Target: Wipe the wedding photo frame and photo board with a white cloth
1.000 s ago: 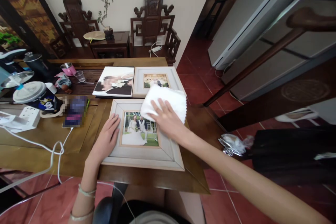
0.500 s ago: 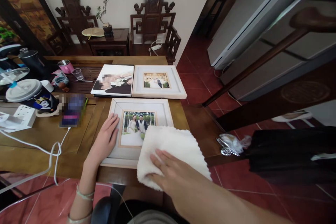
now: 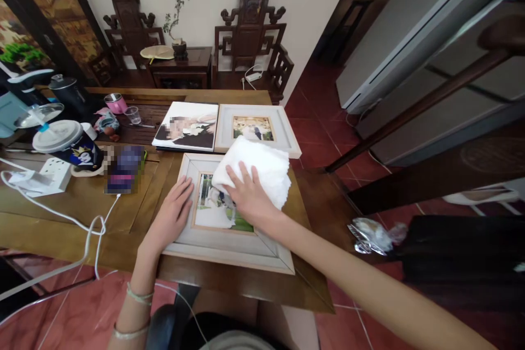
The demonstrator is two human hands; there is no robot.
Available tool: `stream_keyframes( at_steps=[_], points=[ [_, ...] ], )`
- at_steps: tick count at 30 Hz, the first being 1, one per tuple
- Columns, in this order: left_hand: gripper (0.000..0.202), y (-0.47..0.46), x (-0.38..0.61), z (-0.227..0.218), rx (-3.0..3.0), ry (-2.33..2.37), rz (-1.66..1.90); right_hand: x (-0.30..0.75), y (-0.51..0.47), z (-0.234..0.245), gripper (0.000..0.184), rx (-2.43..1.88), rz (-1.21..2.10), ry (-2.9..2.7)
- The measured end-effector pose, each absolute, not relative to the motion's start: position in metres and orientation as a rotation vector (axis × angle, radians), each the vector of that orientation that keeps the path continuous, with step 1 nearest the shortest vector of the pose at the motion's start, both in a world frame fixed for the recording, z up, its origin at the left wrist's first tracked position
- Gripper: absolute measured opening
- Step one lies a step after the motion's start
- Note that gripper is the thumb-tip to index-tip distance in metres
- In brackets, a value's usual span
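Note:
A pale wooden picture frame with a wedding photo lies flat at the near edge of the wooden table. My left hand rests flat on the frame's left border, fingers stretched out. My right hand presses a folded white cloth onto the upper right of the photo glass, fingers spread over the cloth. The cloth hides the frame's top right corner.
Behind lie a second pale frame and a frameless photo print. To the left are a phone on a white cable, a power strip, a lidded cup and kettles. Carved chairs stand at the wall. Red floor tiles lie right.
My right hand has swept the cloth from the frame's near right corner back up to its upper right, over the photo. My left hand stays on the left border. The camera shifted slightly.

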State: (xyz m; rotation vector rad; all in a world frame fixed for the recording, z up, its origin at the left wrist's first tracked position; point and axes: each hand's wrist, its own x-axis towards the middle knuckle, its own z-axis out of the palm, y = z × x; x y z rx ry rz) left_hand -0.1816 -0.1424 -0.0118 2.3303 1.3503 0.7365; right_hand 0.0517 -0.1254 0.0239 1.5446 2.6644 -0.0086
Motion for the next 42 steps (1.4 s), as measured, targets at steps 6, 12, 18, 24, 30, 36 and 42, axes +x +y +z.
stream_keyframes(
  at_steps=[6,12,18,24,30,36,42],
  points=[
    [0.046,-0.142,-0.181,-0.012,2.325,1.358,0.74,0.053,-0.199,0.06,0.063,1.153,-0.485,2.615],
    [0.046,-0.141,-0.181,-0.011,2.323,1.355,0.725,0.049,-0.21,0.074,0.061,1.035,-0.783,2.64],
    [0.046,-0.141,-0.182,-0.011,2.321,1.34,0.722,0.031,-0.135,0.029,0.064,1.409,-0.238,2.746],
    [0.046,-0.142,-0.183,-0.011,2.321,1.33,0.714,0.026,-0.111,0.029,0.055,1.353,-0.081,2.786],
    [0.047,-0.142,-0.183,-0.012,2.319,1.323,0.731,0.039,-0.174,0.064,0.055,0.971,-0.476,2.747],
    [0.046,-0.141,-0.183,-0.012,2.286,1.34,0.745,0.049,-0.199,0.077,0.057,0.787,-0.83,2.755],
    [0.049,-0.146,-0.184,-0.009,2.189,1.303,0.788,0.021,-0.148,0.038,0.056,1.149,-0.415,2.826]
  ],
)
